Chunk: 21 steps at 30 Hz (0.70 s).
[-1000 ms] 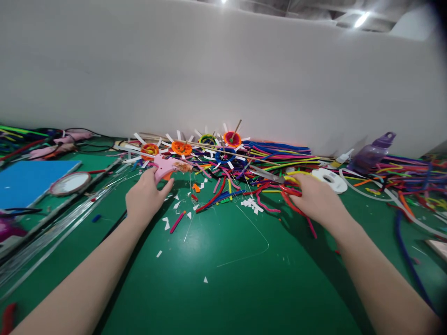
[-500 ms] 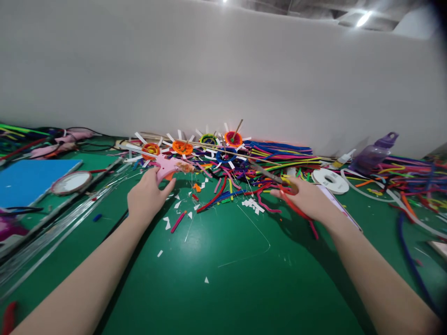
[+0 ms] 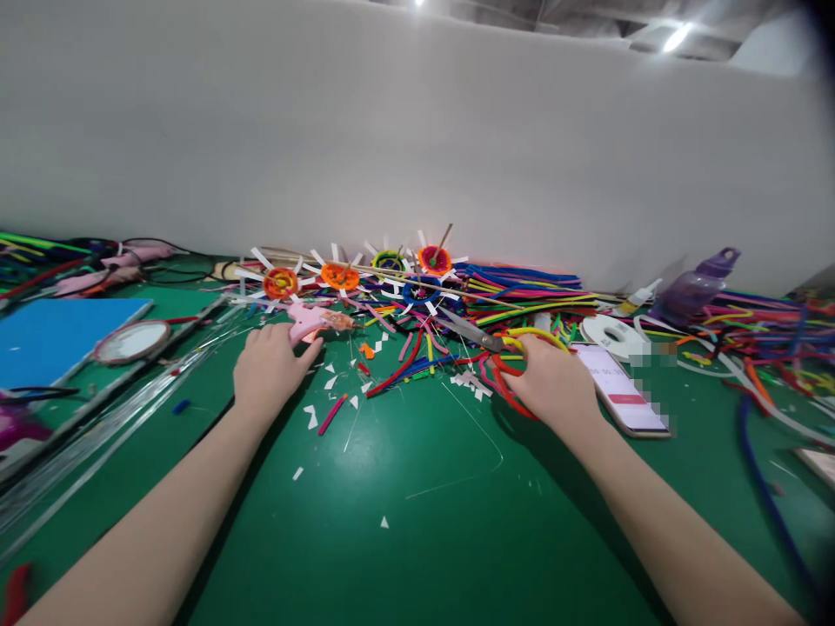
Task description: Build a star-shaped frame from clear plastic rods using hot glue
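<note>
Left grip holds one glue gun, right grip one pair of scissors.

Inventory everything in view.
Table: 1, green, below.
Panel: 1, grey, behind.
Lights: 2, white, top.
Petalled discs: 5, mixed, back centre.
Pipe cleaners: many, mixed, along back.
Sticks: several, tan, back centre.
Paper scraps: many, white, centre.
Spool: 1, white, right.
Phone: 1, whitish, right.
Drink bottle: 1, purple, right.
Small bottle: 1, white and yellow, beside it.
Board: 1, blue, left.
Round item: 1, white, left.
Plastic strips: several, clear, left.
Other glue guns: 2, pink, left.
Glue gun: 1, pink, left.
Scissors: 1, grey blades, right.
Left hand: 1, on glue gun.
Right hand: 1, on scissors.
</note>
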Tool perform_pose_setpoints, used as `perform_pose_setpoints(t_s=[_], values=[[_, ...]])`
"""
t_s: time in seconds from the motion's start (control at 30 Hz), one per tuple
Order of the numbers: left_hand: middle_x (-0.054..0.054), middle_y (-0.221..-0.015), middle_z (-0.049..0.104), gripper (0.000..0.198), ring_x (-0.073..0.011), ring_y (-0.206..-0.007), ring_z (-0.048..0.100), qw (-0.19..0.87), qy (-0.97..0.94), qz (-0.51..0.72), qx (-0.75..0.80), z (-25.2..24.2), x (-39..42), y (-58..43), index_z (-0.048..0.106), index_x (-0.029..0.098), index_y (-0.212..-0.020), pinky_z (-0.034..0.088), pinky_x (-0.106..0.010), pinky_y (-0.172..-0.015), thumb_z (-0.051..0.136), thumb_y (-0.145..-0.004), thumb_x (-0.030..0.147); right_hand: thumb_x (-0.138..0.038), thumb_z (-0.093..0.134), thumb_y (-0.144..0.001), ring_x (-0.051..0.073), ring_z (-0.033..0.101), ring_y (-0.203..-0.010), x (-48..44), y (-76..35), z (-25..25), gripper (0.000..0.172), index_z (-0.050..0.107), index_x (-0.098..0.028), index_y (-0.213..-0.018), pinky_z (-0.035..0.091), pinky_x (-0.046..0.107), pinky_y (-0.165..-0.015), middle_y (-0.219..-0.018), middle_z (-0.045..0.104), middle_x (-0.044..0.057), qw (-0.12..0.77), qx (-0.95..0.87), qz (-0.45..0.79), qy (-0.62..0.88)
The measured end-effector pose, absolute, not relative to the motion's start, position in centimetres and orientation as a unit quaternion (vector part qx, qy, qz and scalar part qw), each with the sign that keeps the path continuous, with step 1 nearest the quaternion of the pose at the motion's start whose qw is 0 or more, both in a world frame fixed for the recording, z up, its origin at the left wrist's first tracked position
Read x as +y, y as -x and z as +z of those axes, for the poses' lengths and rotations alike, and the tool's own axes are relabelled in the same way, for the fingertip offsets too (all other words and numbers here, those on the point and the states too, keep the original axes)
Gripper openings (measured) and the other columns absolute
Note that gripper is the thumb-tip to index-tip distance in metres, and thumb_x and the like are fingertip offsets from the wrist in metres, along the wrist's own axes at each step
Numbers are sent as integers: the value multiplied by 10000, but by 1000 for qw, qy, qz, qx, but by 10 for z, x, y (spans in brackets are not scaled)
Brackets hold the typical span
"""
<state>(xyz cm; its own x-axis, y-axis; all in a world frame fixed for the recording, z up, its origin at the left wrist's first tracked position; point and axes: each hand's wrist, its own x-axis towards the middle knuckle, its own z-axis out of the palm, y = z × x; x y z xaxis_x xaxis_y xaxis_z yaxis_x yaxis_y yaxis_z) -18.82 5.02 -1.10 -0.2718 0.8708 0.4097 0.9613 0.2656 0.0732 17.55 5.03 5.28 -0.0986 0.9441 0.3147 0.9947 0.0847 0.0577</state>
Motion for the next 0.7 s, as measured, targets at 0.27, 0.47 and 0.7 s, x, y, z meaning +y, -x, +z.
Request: perform_pose_setpoints(t_s=[0.27,0.47,0.7], values=[[-146,-1113,568,492,-312,-1103,470,190,578,-265,-748,8,41,171,549,144,-1135,381,-396,-886,402,-856,521,-446,544,-782,262,646,-711,45,-171,44,359,566,-154,-990,347,295,-532,-823,690,93,120,-745,-215,620],[-36,-917,664,321,-184,-869,567,-54,656,-410,-631,39,26,118,660,186,-838,423,-301,-770,469,-850,444,-512,526,-785,238,641,-694,48,-174,35,406,567,-147,-958,319,281,-527,-785,680,86,188,-763,-249,567],[-50,-915,693,404,-188,-810,599,-313,561,-428,-636,57,14,85,693,194,-941,442,-297,-689,595,-739,530,-516,543,-783,213,630,-656,50,-174,30,383,568,-153,-901,309,271,-534,-725,664,55,207,-772,-264,540]])
